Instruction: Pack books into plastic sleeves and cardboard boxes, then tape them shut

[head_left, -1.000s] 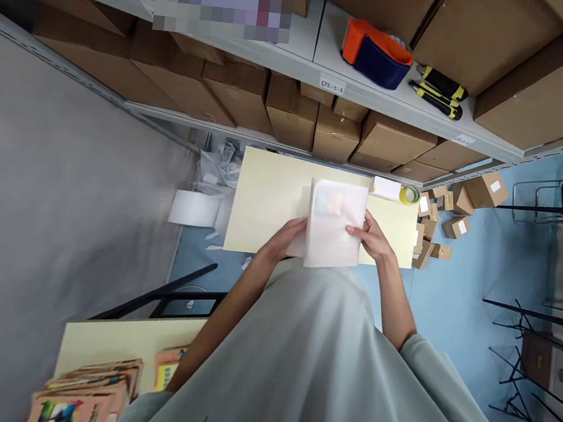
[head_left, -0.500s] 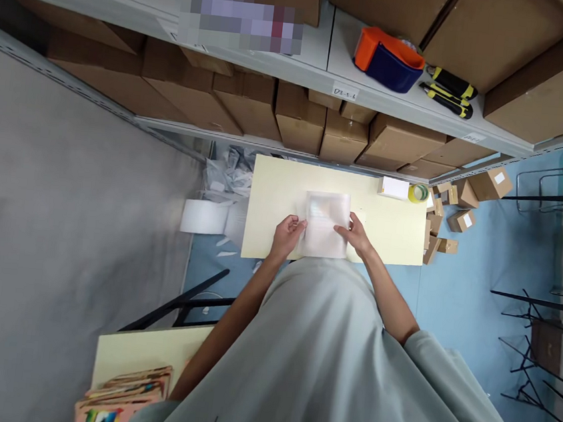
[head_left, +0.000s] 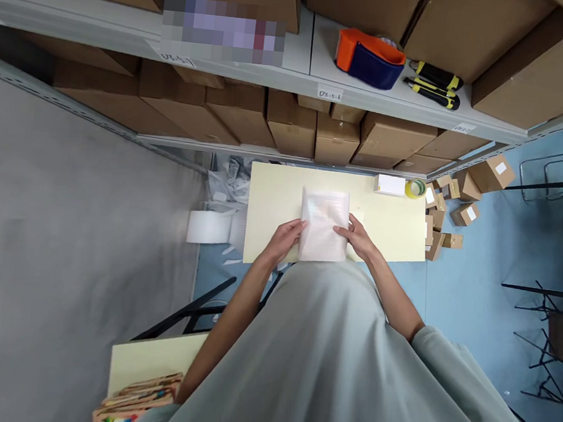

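Note:
A flat white translucent packet (head_left: 324, 223), with faint colour showing through it, lies on the pale yellow table (head_left: 273, 197) just in front of my body. My left hand (head_left: 286, 236) grips its left edge with fingers curled. My right hand (head_left: 357, 236) holds its right edge, fingers pressed on it. Both forearms reach forward from my light grey-green top.
A small white box (head_left: 389, 184) and a yellow tape roll (head_left: 415, 188) sit at the table's far right corner. Shelves of cardboard boxes (head_left: 291, 121) stand behind, with a tape dispenser (head_left: 369, 56) and cutters (head_left: 433, 84). Small cartons (head_left: 455, 209) litter the blue floor. Books (head_left: 138, 401) lie lower left.
The packet has come down from in front of me onto the table, both hands still on its edges. The view has shifted a little.

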`<state>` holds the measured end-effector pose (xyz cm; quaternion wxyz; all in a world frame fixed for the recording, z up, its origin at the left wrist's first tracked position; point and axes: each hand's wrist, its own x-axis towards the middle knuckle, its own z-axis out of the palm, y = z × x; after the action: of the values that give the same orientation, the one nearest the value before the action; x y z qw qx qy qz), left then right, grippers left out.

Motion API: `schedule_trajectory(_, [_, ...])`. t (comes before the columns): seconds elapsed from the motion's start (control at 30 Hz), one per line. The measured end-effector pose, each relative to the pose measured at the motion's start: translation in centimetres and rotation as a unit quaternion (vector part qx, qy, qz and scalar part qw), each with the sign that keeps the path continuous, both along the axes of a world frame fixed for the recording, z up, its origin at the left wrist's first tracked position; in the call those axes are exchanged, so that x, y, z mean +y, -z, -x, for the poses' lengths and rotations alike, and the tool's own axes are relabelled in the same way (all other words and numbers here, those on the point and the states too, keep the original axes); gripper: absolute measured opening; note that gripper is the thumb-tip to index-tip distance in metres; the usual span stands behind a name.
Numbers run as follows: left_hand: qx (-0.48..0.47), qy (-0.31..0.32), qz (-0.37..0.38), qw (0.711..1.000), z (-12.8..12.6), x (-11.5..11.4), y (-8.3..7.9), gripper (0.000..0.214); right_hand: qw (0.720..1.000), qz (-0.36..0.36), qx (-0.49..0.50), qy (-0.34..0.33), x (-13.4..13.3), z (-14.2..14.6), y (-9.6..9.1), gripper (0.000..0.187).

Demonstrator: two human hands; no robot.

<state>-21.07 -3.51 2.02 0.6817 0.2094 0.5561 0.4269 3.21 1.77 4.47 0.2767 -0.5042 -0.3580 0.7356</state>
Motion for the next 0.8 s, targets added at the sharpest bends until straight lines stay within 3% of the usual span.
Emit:
schedule_trajectory(0.13, [0.046, -0.006, 0.000, 0.999, -1.3, -0.1, -0.5, 0.073, 0.989, -0.058, -0.135, 0.002, 0.6, 0.1, 0.5, 0.058])
schedule_trajectory(0.23, [0.123, -0.053, -0.019, 0.991, -2.4, 0.1, -1.1, 0.054, 0.945, -0.156, -0.286, 0.014, 0.7, 0.9, -0.4, 0.043])
schedule_trajectory(0.33, [0.223, -0.082, -0.026, 0.971, -3.7, 0.4, -1.9, 0.033, 0.932, -0.234, -0.272, -0.038, 0.0, 2.4, -2.0, 0.018])
schedule_trajectory(0.4, [0.302, -0.074, -0.032, 0.950, -4.7, 0.5, -2.6, 0.025, 0.935, -0.253, -0.238, -0.079, -0.7, 3.6, -2.9, 0.016])
schedule_trajectory(0.5, [0.408, -0.053, -0.058, 0.910, -6.3, 0.2, -3.8, 0.017, 0.930, -0.251, -0.263, -0.056, -1.3, 5.1, -3.8, 0.024])
schedule_trajectory(0.63, [0.447, -0.070, -0.164, 0.877, -8.5, -0.8, -5.5, 0.009, 0.935, -0.218, -0.281, 0.014, -1.6, 5.3, -5.0, 0.035])
schedule_trajectory(0.73, [0.437, -0.074, -0.224, 0.868, -9.4, -1.7, -6.8, 0.013, 0.945, -0.197, -0.257, 0.043, -1.5, 4.3, -6.0, 0.033])
schedule_trajectory(0.8, [0.395, -0.041, -0.250, 0.883, -9.2, -2.2, -7.6, 0.024, 0.959, -0.157, -0.230, 0.058, -1.1, 3.0, -6.2, 0.031])
